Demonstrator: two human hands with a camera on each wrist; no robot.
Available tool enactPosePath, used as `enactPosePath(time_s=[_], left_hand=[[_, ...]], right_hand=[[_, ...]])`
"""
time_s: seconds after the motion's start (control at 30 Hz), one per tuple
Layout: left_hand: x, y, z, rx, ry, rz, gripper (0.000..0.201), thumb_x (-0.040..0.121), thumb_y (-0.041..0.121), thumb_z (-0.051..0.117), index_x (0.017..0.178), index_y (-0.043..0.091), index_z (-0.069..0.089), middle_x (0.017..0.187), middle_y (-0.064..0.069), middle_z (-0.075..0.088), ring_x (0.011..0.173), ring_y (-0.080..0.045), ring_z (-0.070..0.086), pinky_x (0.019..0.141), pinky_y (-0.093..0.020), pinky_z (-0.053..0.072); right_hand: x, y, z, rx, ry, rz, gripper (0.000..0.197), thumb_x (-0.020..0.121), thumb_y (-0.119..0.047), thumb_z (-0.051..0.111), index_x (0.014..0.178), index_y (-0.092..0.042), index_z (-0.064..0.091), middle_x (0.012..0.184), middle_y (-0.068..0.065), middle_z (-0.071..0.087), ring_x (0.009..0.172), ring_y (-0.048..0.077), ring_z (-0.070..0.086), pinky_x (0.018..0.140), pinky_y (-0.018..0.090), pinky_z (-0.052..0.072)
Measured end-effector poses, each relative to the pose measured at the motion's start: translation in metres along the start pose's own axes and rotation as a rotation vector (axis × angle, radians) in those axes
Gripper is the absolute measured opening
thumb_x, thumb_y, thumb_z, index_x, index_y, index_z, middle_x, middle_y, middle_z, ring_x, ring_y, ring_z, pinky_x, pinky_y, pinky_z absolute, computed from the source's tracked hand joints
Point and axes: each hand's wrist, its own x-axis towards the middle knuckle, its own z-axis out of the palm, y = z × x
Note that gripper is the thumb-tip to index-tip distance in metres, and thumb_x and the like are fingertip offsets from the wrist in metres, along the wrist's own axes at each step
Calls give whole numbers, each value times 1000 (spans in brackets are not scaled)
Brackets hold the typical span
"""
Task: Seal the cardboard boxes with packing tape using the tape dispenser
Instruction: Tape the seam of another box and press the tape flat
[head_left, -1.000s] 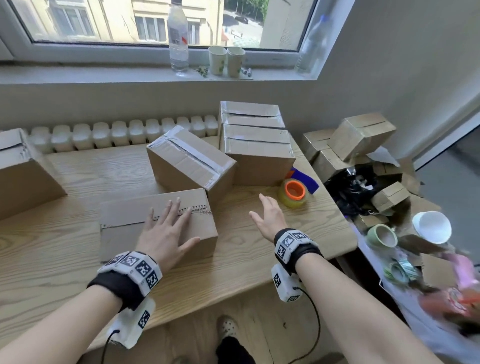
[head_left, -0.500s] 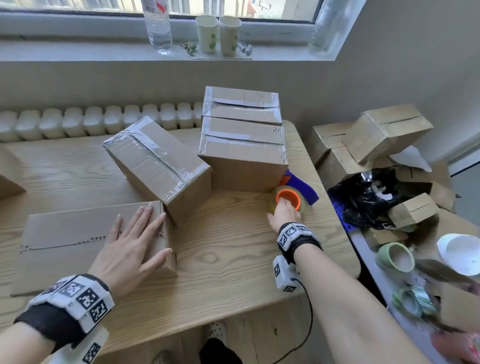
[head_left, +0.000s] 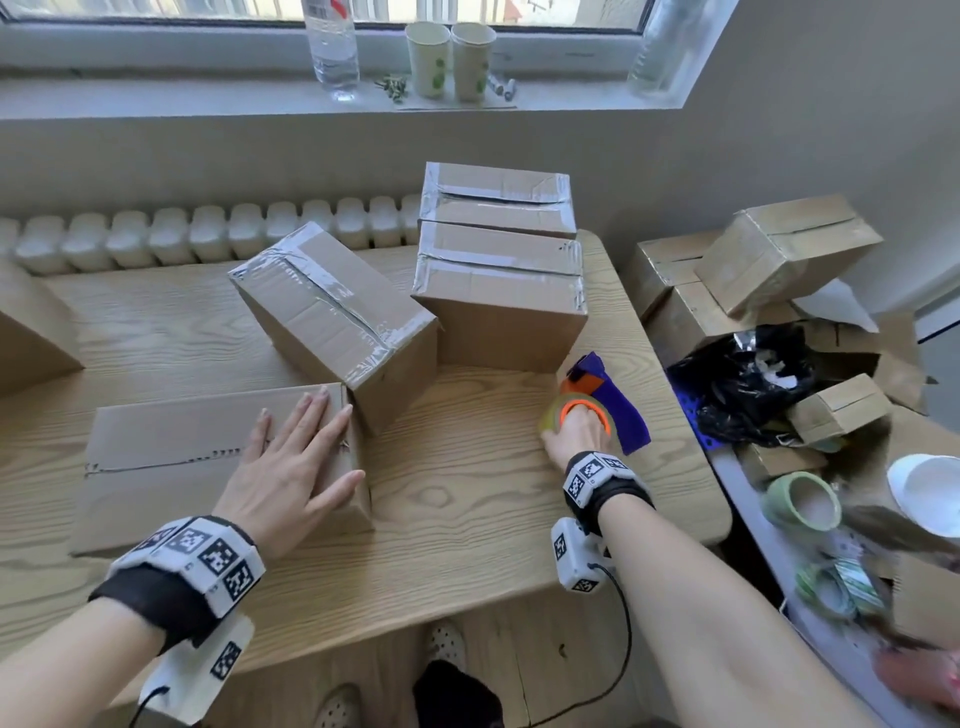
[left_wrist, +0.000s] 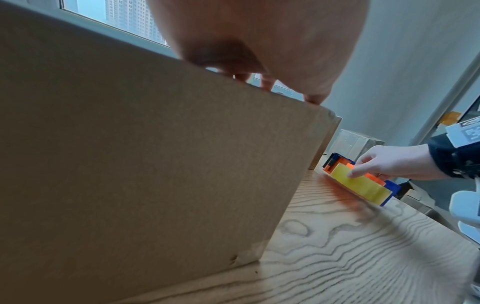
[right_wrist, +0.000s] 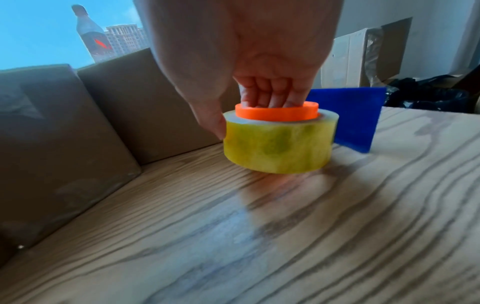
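Item: my left hand (head_left: 291, 483), fingers straight and spread, palm flat on the near unsealed brown cardboard box (head_left: 171, 457); its left end is cut off in the wrist view.

Item: my right hand (right_wrist: 249, 67), fingers tucked into the orange core, thumb against the roll's side, gripping the yellowish tape roll on the blue-and-orange dispenser (right_wrist: 278, 142), on the pale wooden table (head_left: 467, 525) by its right edge. Fingertips hidden inside; roll possibly tilted.

Item: three taped cardboard boxes (head_left: 498, 291) beyond.
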Motion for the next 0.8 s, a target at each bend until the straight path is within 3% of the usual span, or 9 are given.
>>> enactPosePath(time_s=[0.13, 0.3, 0.4, 0.57, 0.63, 0.8], left_hand=[[-2, -2, -3, -8, -19, 21, 83, 77, 75, -3, 147, 31, -8, 154, 9, -10, 141, -5, -15, 116, -35, -14], [-11, -11, -9, 30, -75, 78, 82, 78, 69, -3, 148, 27, -7, 152, 9, -14, 140, -5, -16, 117, -37, -10], [-19, -15, -14, 21, -86, 89, 68, 93, 60, 17, 150, 26, -2, 157, 4, -6, 144, -9, -9, 118, -38, -7], [-32, -26, -24, -25, -97, 106, 64, 97, 49, 28, 150, 23, 2, 158, 0, 2, 145, -12, -1, 119, -37, 0], [-37, -31, -33, -78, -91, 111, 64, 98, 45, 32, 150, 22, 5, 158, -1, 6, 145, -15, 5, 119, -35, 4], [-40, -45, -60, -256, -81, 93, 58, 98, 31, 42, 149, 27, 14, 156, -3, 19, 135, -26, 35, 110, -38, 31]], right_hand=[[-32, -6, -12, 147, 12, 44, 43, 89, -31, 58, 118, -1, 47, 116, 19, 59, 106, 37, 57, 74, 32, 40], [-79, -22, -24, 244, 114, 24, 45, 87, -36, 57, 119, -5, 51, 121, 19, 59, 112, 37, 53, 90, 36, 40], [-104, -34, -28, 309, 154, -12, 41, 86, -36, 57, 115, -6, 54, 118, 18, 61, 109, 36, 55, 87, 36, 40], [-145, -53, -34, 498, 180, -176, 24, 76, -35, 59, 83, -13, 61, 84, 9, 64, 88, 32, 59, 73, 34, 42], [-160, -63, -39, 593, 153, -257, 21, 68, -36, 61, 73, -16, 60, 71, 3, 60, 77, 25, 58, 69, 32, 43], [-199, -97, -57, 728, -1, -467, 22, 59, -31, 62, 70, -11, 63, 62, -1, 53, 60, 10, 47, 54, 16, 35]])
